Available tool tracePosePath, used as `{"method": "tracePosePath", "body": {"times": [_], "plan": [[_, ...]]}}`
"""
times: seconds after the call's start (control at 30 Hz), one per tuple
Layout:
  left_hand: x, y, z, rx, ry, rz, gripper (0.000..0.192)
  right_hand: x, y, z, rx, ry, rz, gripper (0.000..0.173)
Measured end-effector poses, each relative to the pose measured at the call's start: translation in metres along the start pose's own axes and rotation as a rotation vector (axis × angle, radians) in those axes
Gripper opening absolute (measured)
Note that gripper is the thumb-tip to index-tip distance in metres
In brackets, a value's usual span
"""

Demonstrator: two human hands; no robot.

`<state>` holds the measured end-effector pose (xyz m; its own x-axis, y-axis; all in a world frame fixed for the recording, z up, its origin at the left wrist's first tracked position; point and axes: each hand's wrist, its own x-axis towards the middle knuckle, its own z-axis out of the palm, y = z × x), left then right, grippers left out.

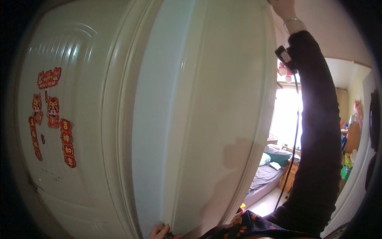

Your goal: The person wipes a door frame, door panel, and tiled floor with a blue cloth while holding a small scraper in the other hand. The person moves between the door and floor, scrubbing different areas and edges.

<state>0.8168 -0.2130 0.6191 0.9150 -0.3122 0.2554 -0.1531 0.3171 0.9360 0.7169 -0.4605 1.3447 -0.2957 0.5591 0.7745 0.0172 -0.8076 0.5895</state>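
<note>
A tall cream panel with a moulded right edge stands close before me, with shadows on its lower right part. My right hand is raised to the top of that edge; the picture's rim cuts it off and its fingers are mostly hidden. A bracelet circles the wrist below it. Down at the bottom rim, my left hand is near the panel's lower left edge, fingers bent. Something small and dark shows by its fingertips, too cropped to name. Between this panel and the door frame runs a pale wall strip.
A cream door with red festive stickers is at left. A black cable hangs from a small device at my dark right sleeve. Beyond lie a bed, a wooden cabinet and a bright window.
</note>
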Motion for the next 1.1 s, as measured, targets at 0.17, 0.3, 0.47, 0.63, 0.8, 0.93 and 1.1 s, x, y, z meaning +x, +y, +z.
{"method": "tracePosePath", "body": {"times": [0.17,0.3,0.47,0.63,0.8,0.93,1.1], "plan": [[0.016,-0.062,-0.007,0.211,0.068,0.225,0.030,0.015,0.035,0.026,-0.433,-0.297,-0.031,0.041],[0.035,-0.091,-0.019,0.173,0.032,0.147,0.033,-0.016,0.025,-0.001,-0.326,-0.579,0.146,0.050],[0.048,-0.057,-0.024,0.104,-0.101,-0.115,0.038,-0.131,-0.072,-0.069,0.006,-0.753,0.145,0.058],[0.034,-0.043,-0.008,0.167,0.239,0.788,0.033,-0.150,-0.096,-0.060,0.075,-0.505,0.213,0.054],[0.037,-0.055,-0.022,0.260,-0.179,0.404,0.034,-0.012,-0.040,0.029,-0.336,-0.359,0.287,0.051],[0.026,-0.051,-0.020,0.273,-0.246,0.754,0.056,0.004,-0.095,0.047,-0.021,-0.300,-0.031,0.040],[0.015,-0.034,-0.010,0.262,-0.124,0.823,0.064,-0.147,-0.223,-0.023,-0.011,-0.467,-0.089,0.051]]}}
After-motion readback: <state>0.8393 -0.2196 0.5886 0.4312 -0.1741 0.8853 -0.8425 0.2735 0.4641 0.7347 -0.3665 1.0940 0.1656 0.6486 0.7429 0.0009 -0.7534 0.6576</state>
